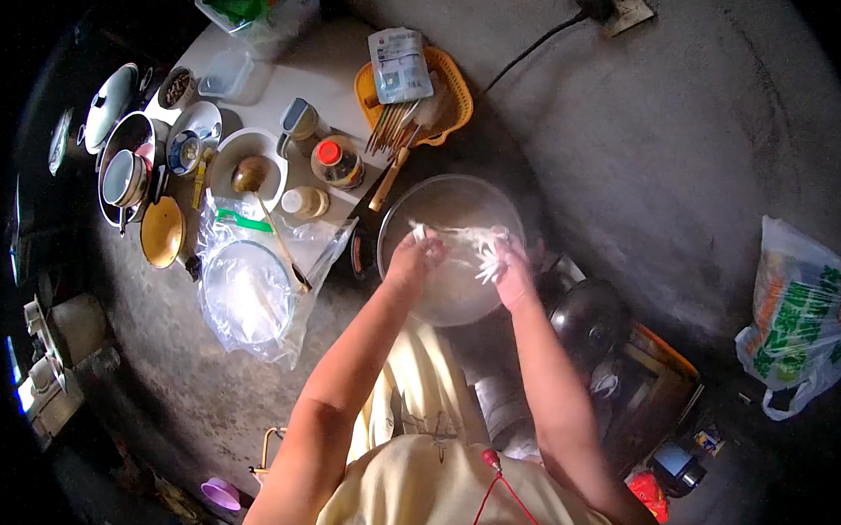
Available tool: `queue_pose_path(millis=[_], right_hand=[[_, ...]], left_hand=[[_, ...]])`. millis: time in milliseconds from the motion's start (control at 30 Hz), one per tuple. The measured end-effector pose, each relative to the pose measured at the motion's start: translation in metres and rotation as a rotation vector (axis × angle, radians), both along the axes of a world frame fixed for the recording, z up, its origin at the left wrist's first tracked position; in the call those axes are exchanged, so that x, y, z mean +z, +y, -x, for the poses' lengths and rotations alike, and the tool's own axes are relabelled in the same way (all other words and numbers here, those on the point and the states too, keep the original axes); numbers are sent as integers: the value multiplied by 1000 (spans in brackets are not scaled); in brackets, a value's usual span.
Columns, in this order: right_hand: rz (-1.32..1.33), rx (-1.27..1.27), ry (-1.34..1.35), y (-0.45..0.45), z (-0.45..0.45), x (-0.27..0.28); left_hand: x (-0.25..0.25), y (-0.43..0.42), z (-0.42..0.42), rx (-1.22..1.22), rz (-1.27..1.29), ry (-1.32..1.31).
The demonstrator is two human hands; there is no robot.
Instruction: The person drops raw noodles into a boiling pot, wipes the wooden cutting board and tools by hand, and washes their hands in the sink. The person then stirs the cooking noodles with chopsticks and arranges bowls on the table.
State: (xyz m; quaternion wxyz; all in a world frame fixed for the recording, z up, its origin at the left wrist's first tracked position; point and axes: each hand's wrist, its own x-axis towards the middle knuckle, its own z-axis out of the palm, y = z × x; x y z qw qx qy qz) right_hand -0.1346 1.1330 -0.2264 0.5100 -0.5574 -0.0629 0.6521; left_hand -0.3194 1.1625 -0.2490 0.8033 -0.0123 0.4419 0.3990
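Both of my hands are over a large clear round bowl (449, 306), each gripping part of a white, stringy, noodle-like material (469, 235). A strand of it stretches between them. At the bowl's left side, my left hand (419, 260) has its fingers closed round one end. On the right, my right hand (511, 266) grips a thicker bunch, with several short white pieces sticking out between the fingers. The bottom of the bowl looks cloudy, and its contents are hard to make out.
Left of the bowl, a table holds a red-lidded jar (338, 162), a white bowl with a ladle (228, 151), a plastic-covered bowl (247, 292) and a yellow basket (458, 88). A wooden-handled knife (387, 180) lies nearby. A black rounded object (589, 317) is at the right.
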Motion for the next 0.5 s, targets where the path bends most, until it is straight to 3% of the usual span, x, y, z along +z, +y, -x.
queue_pose_path(millis=[100,133,167,233,300,367,433,500], right_hand=[[8,104,-92,18,2,21],[39,203,-96,25,4,32],[72,303,-99,29,7,41],[103,379,-102,35,21,47],[138,444,-106,35,29,46],[11,679,-289,37,31,44],[40,589,-296,37,27,43],[-105,323,-452,31,16,19]], left_hand=[[-14,9,0,140,95,-175],[5,11,2,-39,141,52],[16,12,2,-38,141,51],[26,13,2,-292,191,-110],[16,6,-2,-293,184,-84],[2,1,-8,-285,151,-30],[-14,-1,-5,-219,159,-12],[-29,-3,3,56,145,-43]])
